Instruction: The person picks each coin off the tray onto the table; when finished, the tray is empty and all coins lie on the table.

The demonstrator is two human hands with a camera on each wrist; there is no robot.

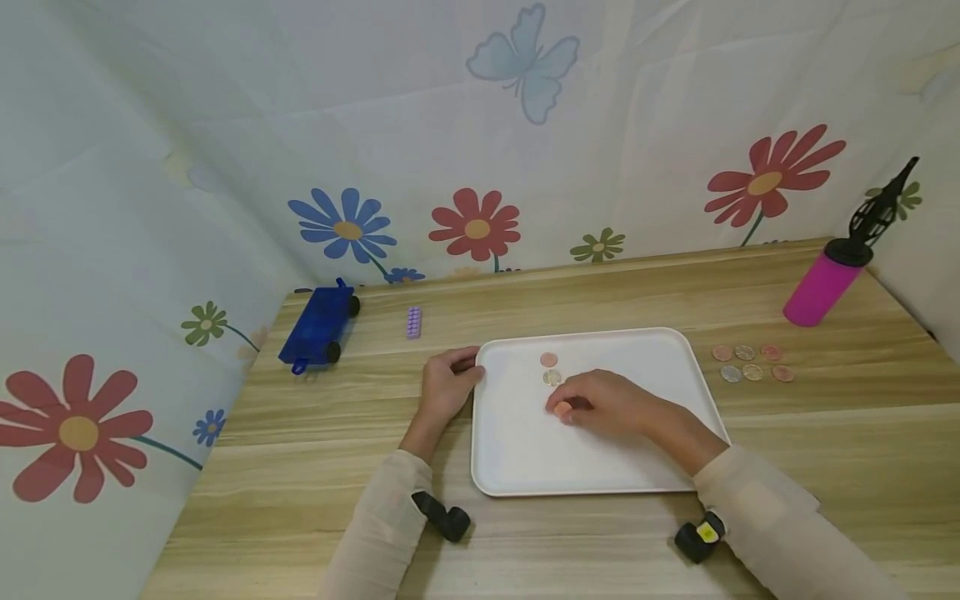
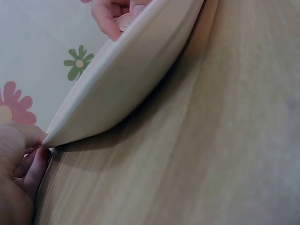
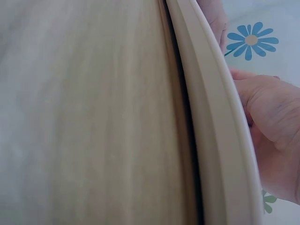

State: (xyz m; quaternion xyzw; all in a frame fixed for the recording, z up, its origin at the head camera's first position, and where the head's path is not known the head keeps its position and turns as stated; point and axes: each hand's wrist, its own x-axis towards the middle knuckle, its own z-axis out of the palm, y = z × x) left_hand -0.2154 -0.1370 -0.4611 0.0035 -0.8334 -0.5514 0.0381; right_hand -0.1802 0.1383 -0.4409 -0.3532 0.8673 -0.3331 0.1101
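Observation:
A white rectangular tray (image 1: 517,454) lies on the wooden table. At its far left corner, my left hand (image 1: 446,387) pinches the rim, thumb on the edge and fingers lower down in the left wrist view. Over the middle of the tray, my right hand (image 1: 611,404) holds a copper-coloured coin (image 1: 562,409) between thumb and fingers; the left wrist view also shows this coin (image 2: 123,21) above the rim. Just beyond those fingertips lie another copper-coloured coin (image 1: 549,360) and a pale gold coin (image 1: 552,377). In the right wrist view the tray wall hides the right fingertips.
Several coins (image 1: 752,372) sit in two rows right of the tray. Behind them stands a pink pump (image 1: 821,292) with a black nozzle. A blue wheeled toy base (image 1: 318,325) and a purple building brick (image 1: 414,322) lie at the back left, before a flowered cloth (image 1: 637,167).

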